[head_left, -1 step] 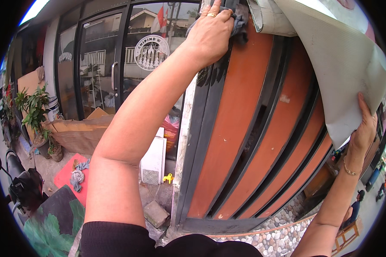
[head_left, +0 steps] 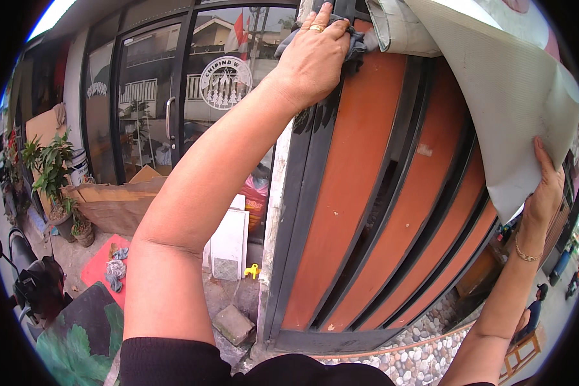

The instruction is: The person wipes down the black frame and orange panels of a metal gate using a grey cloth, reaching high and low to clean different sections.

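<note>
Two bare hands in view, both raised. With left hand (head_left: 318,61), flattened over bunched dark cloth (head_left: 356,48), fingers nearly straight and slightly spread. Seemingly pressing cloth to top of dark gate post (head_left: 305,174); can't tell how firmly, with palm side hidden. With right hand (head_left: 547,190), holding grey sheet (head_left: 495,96) near lower right edge, thumb up on near face; can't see remaining fingertips, probably pinching from behind.

Sheet: at upper right, draped in front of orange slats (head_left: 360,174), folded over near top, drawn to a point at bottom. Likely light, thin, bendy, vinyl-like; smooth enough to slip, prone to creasing. Not fragile by look, maybe tearable at edges. Best taken by free lower edge, thumb one side, fingers other.

Cloth: at upper centre, just left of folded part of sheet. Likely soft, limp, very light; can't tell if damp. Best bunched under whole palm, not by a loose corner.

Off to left: glass door (head_left: 151,96), red mat (head_left: 96,273) with crumpled rags (head_left: 114,276) on top.
</note>
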`<state>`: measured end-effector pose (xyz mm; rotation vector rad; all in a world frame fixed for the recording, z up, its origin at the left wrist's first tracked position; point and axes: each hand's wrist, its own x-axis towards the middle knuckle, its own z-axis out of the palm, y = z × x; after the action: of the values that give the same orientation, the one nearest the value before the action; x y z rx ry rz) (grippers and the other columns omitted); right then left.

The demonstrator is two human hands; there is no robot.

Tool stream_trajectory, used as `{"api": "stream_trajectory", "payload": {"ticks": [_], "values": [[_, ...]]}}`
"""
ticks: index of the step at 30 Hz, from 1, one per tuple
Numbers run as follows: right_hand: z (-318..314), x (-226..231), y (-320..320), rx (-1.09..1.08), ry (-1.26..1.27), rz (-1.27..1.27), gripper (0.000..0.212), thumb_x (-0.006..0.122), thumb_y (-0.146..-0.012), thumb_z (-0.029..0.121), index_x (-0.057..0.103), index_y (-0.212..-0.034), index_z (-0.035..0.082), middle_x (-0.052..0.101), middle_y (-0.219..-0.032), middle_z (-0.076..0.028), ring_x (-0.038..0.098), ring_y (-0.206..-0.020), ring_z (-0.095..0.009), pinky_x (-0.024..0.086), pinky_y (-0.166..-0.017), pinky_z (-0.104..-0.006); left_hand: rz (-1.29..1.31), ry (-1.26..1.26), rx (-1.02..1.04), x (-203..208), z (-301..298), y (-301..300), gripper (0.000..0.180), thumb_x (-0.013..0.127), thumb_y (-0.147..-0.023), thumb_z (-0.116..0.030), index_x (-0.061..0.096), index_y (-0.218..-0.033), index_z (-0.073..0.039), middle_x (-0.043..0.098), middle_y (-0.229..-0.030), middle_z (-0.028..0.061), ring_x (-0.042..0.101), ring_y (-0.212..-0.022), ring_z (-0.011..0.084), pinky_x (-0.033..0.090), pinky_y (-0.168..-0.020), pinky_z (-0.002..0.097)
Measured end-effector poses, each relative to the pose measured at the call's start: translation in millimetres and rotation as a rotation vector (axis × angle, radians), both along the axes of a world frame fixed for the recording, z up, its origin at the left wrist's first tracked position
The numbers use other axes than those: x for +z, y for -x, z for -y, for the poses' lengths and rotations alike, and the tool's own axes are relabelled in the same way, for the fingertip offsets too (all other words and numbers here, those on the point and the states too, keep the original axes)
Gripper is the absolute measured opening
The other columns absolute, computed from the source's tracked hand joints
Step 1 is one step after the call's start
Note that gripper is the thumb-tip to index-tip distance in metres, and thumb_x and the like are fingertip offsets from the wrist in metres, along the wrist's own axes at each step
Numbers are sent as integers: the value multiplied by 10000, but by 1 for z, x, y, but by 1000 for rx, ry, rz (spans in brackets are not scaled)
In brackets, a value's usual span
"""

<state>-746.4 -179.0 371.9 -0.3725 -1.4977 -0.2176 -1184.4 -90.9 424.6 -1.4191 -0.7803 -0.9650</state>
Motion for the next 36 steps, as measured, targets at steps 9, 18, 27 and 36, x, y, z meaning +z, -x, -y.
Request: {"api": "stream_trajectory", "payload": {"ticks": [9, 18, 27, 36], "values": [[13, 0, 16, -66, -91, -77, 243, 659, -892, 109, 680, -1077, -47, 655, -1081, -88, 610, -1002, -171, 441, -904, -288, 479, -314, -91, 113, -16, -20, 166, 543, -831, -100, 681, -919, -75, 567, -1050, 155, 552, -1041, 337, 473, -871, 421], [-7, -12, 3, -217, -113, -69, 249, 521, -938, 24, 694, -1090, -71, 612, -1173, -114, 588, -1074, -184, 432, -957, -305, 330, -163, -130, 107, -11, -10, 177, 560, -834, -127, 722, -883, -77, 605, -1089, 152, 571, -1062, 355, 484, -900, 421], [-5, -12, 34, -34, -24, -106, 259, 576, -942, 101, 661, -1113, -75, 660, -1093, -117, 617, -1018, -172, 465, -904, -290, 308, -55, -158, 112, -6, -26, 197, 537, -846, -113, 694, -909, -11, 625, -1033, 219, 606, -1027, 369, 488, -887, 428], [-16, -26, 20, -127, -6, -89, 262, 532, -970, 83, 661, -1127, -81, 644, -1149, -137, 626, -1057, -196, 469, -962, -314, 360, -71, -202, 75, -4, -6, 233, 548, -822, -124, 721, -967, -64, 650, -1033, 194, 612, -1021, 360, 489, -885, 448]]}}
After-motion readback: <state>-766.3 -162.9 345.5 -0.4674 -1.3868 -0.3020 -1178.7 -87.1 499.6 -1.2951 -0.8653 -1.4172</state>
